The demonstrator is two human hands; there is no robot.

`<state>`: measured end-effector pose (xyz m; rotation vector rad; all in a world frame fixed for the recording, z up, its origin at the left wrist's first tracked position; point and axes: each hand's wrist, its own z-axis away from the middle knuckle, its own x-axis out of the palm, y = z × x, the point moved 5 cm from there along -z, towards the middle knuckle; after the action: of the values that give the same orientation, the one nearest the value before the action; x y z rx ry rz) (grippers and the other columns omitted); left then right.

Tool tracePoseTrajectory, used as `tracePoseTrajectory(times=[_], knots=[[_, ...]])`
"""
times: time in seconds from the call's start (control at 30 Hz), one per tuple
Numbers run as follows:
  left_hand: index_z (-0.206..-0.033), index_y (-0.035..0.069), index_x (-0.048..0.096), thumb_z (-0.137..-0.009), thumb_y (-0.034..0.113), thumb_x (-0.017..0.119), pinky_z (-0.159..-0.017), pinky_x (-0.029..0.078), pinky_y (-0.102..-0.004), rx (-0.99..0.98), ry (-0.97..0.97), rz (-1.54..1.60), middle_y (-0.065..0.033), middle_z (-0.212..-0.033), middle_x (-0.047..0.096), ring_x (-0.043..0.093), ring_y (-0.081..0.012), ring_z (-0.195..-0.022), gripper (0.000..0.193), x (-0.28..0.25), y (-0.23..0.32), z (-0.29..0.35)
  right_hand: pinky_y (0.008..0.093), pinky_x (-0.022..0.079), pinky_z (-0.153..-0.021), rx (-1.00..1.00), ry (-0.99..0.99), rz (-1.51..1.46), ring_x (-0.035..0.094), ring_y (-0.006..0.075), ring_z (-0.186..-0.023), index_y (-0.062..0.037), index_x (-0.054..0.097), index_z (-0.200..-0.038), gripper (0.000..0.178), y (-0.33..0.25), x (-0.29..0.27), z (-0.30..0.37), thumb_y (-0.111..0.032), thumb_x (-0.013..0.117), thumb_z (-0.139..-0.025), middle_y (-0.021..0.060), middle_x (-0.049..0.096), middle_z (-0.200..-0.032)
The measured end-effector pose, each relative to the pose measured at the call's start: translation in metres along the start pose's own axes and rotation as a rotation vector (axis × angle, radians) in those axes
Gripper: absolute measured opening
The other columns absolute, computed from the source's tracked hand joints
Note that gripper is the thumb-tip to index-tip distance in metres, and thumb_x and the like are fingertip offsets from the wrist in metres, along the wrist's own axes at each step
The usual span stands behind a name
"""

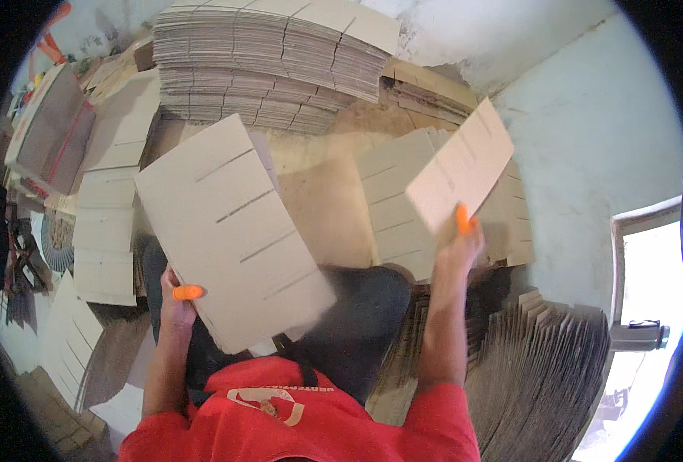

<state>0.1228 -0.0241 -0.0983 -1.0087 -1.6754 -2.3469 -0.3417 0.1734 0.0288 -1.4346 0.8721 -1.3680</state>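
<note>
Both hands are occupied: my left hand (177, 306) grips the lower left edge of a large cardboard sheet (218, 250), its thumb in an orange cover (188, 292) lying on the face, the fingers hidden beneath. The sheet slants over my dark trousers (364, 308), with parallel slots along its right side. My right hand (462, 245) is raised out to the right, pinching a slotted cardboard piece (464, 162) by its lower end with a digit capped in orange; I cannot tell how the other fingers sit behind. That piece tilts in front of a pile of slotted sheets (391, 204), well apart from what my left hand holds. Beyond stands a tall cardboard stack (272, 58). Overlapping sheets (109, 215) lie to my left, and upright cardboard pieces (545, 373) crowd together at lower right, near a pale wall (587, 146) and a bright opening (645, 285). I wear a red shirt (241, 439).
</note>
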Motion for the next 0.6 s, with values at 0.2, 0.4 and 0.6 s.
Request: tracePoseTrajectory(times=[0.2, 0.4, 0.6], knots=[[-0.137, 0.000, 0.042, -0.090, 0.047, 0.060, -0.100, 0.046, -0.0385, -0.015, 0.017, -0.185, -0.0112, -0.131, 0.055, 0.056, -0.0232, -0.118, 0.069, 0.011, -0.015, -0.023, 0.0473, 0.047, -0.097, 0.306, -0.114, -0.123, 0.049, 0.0376, -0.124, -0.0070, 0.032, -0.146, 0.052, -0.001, 0.102, -0.212, -0.027, 0.045, -0.100, 0.0237, 0.050, -0.133], [-0.136, -0.001, 0.042, -0.093, 0.043, 0.058, -0.099, 0.047, -0.0388, -0.039, 0.102, -0.065, -0.0123, -0.129, 0.056, 0.058, -0.0225, -0.116, 0.063, 0.014, -0.018, -0.026, 0.0450, 0.042, -0.100, 0.240, -0.910, 0.525, 0.050, 0.0234, -0.123, -0.0130, 0.030, -0.150, 0.066, 0.055, 0.120, -0.020, -0.045, 0.049, -0.096, 0.0107, 0.049, -0.139], [-0.132, -0.002, 0.044, -0.090, 0.031, 0.063, -0.095, 0.050, -0.0369, -0.105, -0.047, 0.039, -0.0122, -0.125, 0.058, 0.060, -0.0212, -0.112, 0.057, 0.067, -0.029, -0.037, 0.0351, 0.039, -0.103, 0.129, -1.190, 0.560, 0.047, 0.0176, -0.124, -0.0043, 0.026, -0.151, 0.081, 0.061, 0.037, 0.128, -0.021, 0.068, -0.084, 0.0092, 0.045, -0.142]])
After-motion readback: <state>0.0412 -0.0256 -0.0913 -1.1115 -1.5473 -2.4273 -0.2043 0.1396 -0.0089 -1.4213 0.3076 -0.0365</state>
